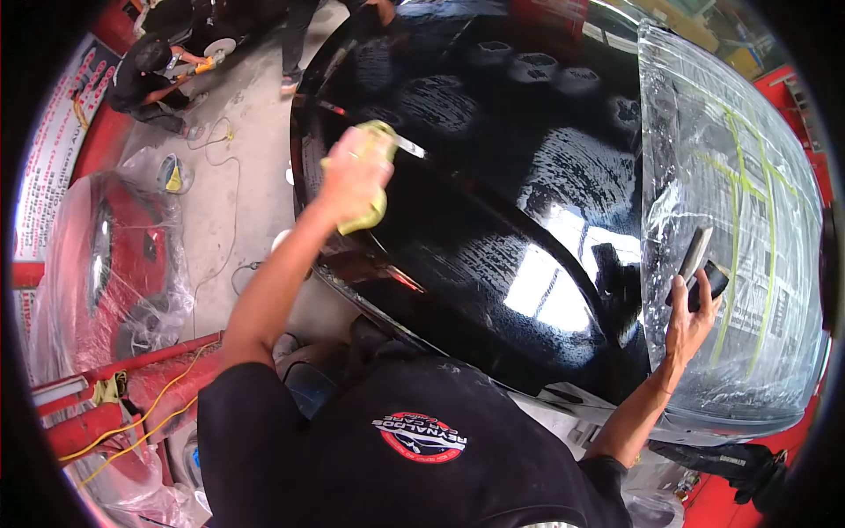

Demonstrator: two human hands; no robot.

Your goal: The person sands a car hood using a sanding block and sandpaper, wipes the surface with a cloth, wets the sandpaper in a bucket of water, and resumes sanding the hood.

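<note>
My left hand, blurred by motion, grips a yellow-green cloth against the glossy black car hood, near its front edge. Whitish streaky patches lie in several places on that hood. Over by the windshield, my right hand is raised with its fingers closed around a dark block and a slim grey piece; their exact kind is unclear. Behind that hand, clear plastic sheeting and yellow-green tape cover the windshield.
A crouching person holds a disc-shaped power tool at the upper left. Another person's legs stand beside the hood. A plastic-draped red car part, a bucket and a cord are on the left.
</note>
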